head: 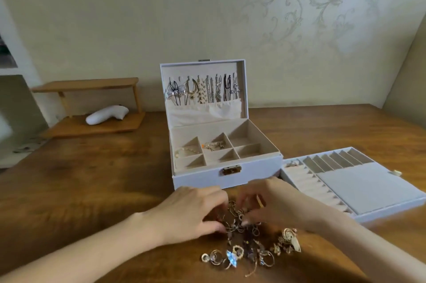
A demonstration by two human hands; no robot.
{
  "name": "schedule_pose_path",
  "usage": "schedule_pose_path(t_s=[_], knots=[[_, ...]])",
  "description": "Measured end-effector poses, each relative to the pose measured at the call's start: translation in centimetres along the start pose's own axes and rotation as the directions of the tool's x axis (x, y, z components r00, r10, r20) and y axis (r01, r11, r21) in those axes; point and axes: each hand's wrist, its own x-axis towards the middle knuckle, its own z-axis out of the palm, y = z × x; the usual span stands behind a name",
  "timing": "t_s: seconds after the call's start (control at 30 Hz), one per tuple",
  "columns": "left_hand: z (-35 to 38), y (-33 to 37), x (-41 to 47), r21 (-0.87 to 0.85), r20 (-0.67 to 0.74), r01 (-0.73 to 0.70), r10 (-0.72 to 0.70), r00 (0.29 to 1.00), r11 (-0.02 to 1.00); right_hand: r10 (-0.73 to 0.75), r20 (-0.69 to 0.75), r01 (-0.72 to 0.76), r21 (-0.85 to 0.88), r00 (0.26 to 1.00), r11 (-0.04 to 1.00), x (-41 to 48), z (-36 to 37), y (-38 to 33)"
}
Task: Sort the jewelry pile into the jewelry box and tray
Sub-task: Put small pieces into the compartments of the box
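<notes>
A pile of gold and silver jewelry (251,248) lies on the wooden table near the front edge. My left hand (191,211) and my right hand (274,202) both reach into the far side of the pile, fingers curled among the pieces; what each one pinches is blurred. Behind them stands the white jewelry box (260,169), lid up, with necklaces (202,89) hanging in the lid and a few pieces in two of its beige compartments. The white tray (359,188) sits to the right, holding ring rolls, slots and one small piece at its far left corner.
A wooden two-level shelf (92,128) at the back left carries a white handheld device (107,114). The brown table (80,186) runs out to the left of the box. A patterned wall stands close behind.
</notes>
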Motion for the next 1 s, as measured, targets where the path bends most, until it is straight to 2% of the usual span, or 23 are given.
schedule_pose_path(t_s=[0.07,0.13,0.27,0.37,0.57,0.67,0.73,0.8,0.83,0.93,1.0], knots=[[0.3,-0.2,0.0,0.004,0.037,-0.002,0.002,0.999,1.0,0.024,0.049,-0.024,-0.012,0.999,1.0,-0.2,-0.1,0.2],[0.4,-0.6,-0.1,-0.027,0.047,0.001,0.001,0.999,1.0,0.029,0.038,-0.028,-0.028,0.999,0.999,-0.5,-0.2,0.5],[0.5,-0.7,0.0,-0.069,-0.007,0.007,-0.008,1.0,0.998,0.068,-0.027,-0.069,-0.021,0.997,0.997,-1.1,-0.7,1.3],[0.6,-0.3,0.5,-0.117,-0.04,0.002,-0.007,0.999,0.993,0.094,-0.002,-0.093,-0.072,0.996,0.993,-1.3,-0.9,1.5],[1.1,0.7,2.1,-0.168,-0.021,-0.014,0.011,1.0,0.986,0.063,0.095,-0.051,-0.124,0.994,0.991,-1.1,-0.7,1.0],[1.3,1.1,2.9,-0.213,-0.005,-0.006,0.005,1.0,0.977,0.038,0.086,-0.029,-0.107,0.996,0.994,-1.0,-1.3,0.8],[1.2,1.3,3.3,-0.41,-0.003,0.044,-0.049,0.999,0.911,0.019,0.034,-0.02,0.038,0.999,0.999,-0.8,-2.1,0.6],[0.7,1.6,3.8,-0.623,-0.027,0.072,-0.113,0.993,0.779,0.033,-0.031,-0.024,0.252,0.999,0.967,-0.4,-3.1,0.4],[0.4,1.6,4.1,-0.675,-0.064,0.062,-0.142,0.988,0.735,0.042,-0.062,-0.017,0.355,0.997,0.935,-0.1,-3.5,0.4],[-1.2,1.3,5.0,-0.754,-0.156,0.035,-0.23,0.961,0.656,0.053,-0.148,0.055,0.64,0.988,0.767,0.9,-4.6,0.4],[-2.4,1.1,5.6,-0.799,-0.159,0.037,-0.27,0.95,0.6,0.074,-0.18,0.088,0.751,0.981,0.654,1.8,-5.3,0.5]])
